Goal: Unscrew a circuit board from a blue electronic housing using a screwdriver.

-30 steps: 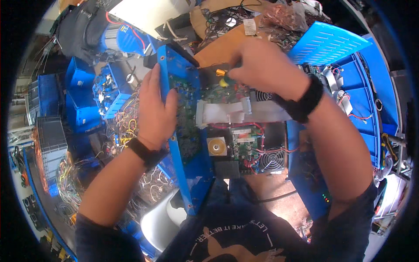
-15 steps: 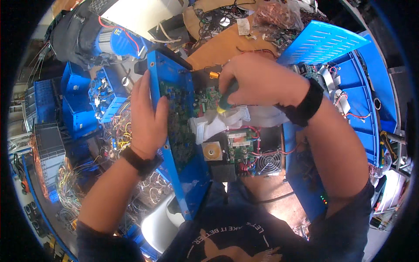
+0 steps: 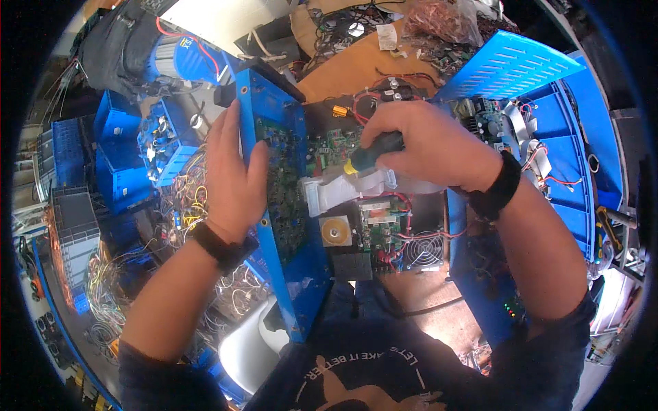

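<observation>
Screwdriver (image 3: 368, 158) sits partly hidden in right-hand fingers (image 3: 384, 124), tip indistinct.

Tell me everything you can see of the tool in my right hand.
The tool has a dark, rounded handle, apparently plastic or rubber, with a bright yellow part at one end. Your right hand holds it slanted, yellow end toward the picture's lower left, over the white ribbon cable. I can't make out its shaft, or whether it touches the cable.
</observation>
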Motion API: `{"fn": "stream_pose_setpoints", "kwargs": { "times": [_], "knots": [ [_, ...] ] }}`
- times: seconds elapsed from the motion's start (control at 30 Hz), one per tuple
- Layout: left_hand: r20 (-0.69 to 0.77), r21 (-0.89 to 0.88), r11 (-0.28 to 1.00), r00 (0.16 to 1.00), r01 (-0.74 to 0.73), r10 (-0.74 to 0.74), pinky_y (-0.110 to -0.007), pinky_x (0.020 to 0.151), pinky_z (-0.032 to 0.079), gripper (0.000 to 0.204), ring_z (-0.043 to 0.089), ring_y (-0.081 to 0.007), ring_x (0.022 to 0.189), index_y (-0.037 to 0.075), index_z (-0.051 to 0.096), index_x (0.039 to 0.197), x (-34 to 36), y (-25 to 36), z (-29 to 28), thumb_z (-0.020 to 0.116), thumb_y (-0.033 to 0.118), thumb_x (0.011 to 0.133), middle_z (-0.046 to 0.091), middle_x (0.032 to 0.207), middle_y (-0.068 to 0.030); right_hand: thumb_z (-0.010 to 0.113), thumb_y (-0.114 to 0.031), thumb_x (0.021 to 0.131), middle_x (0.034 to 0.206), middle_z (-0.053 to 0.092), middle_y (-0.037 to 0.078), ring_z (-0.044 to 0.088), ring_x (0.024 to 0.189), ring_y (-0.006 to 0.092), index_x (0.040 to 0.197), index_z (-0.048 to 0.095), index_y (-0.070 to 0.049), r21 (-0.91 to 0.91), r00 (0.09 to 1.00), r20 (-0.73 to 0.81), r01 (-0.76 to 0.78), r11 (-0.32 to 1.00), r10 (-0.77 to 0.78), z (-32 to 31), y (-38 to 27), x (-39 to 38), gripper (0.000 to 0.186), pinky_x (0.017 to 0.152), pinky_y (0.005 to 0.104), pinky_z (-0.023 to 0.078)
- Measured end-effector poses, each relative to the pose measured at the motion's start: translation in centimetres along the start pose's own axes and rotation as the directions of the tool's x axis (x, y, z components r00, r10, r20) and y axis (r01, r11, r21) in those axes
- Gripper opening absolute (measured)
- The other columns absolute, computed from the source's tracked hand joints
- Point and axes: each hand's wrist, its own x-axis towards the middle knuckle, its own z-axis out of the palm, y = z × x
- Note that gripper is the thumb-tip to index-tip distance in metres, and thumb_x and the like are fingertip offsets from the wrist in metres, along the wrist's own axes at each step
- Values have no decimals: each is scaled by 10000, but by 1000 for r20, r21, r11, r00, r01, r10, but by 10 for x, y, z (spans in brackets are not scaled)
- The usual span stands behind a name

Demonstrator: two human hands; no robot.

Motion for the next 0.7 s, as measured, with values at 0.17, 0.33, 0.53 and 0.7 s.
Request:
{"fn": "stream_pose_setpoints", "kwargs": {
  "times": [0.17, 0.33, 0.53, 0.7],
  "knots": [
    [-14, 18, 1000, 1000, 16, -16, -457, 1096, 312, 606, 414, -438, 1270, -41, 358, 1418, -1, 1, -2, 555, 151, 878, 419, 1370, -288, 688, -95, 720, 983, 674, 138, 638, 958, 324, 958, 692, -41, 94, 1000, 0, -13, 996, 13, 14, 8, 2, 244, 874, 387, 498],
    [-24, 15, 1000, 1000, 2, -2, -458, 1086, 325, 607, 422, -436, 1261, -28, 363, 1420, -1, 2, -1, 569, 151, 878, 422, 1371, -281, 678, -97, 731, 1002, 674, 137, 640, 959, 322, 996, 697, -42, 103, 1000, -9, -27, 994, 29, 26, 23, -12, 272, 882, 381, 496],
    [-40, 39, 999, 999, -5, 7, -455, 1087, 323, 605, 421, -432, 1261, -28, 363, 1421, -3, -2, 1, 571, 150, 881, 419, 1372, -280, 675, -102, 739, 998, 671, 140, 638, 964, 314, 1011, 697, -37, 220, 989, 16, -149, 964, 149, 28, 20, -18, 280, 876, 377, 497],
    [-46, 16, 1000, 999, -7, 7, -457, 1093, 317, 599, 414, -429, 1268, -27, 364, 1421, -2, -3, 3, 559, 169, 890, 411, 1381, -280, 672, -109, 750, 1006, 677, 138, 648, 963, 292, 974, 698, -16, 98, 992, 28, -129, 987, 127, 16, 17, -12, 243, 867, 352, 503]
  ]
}}
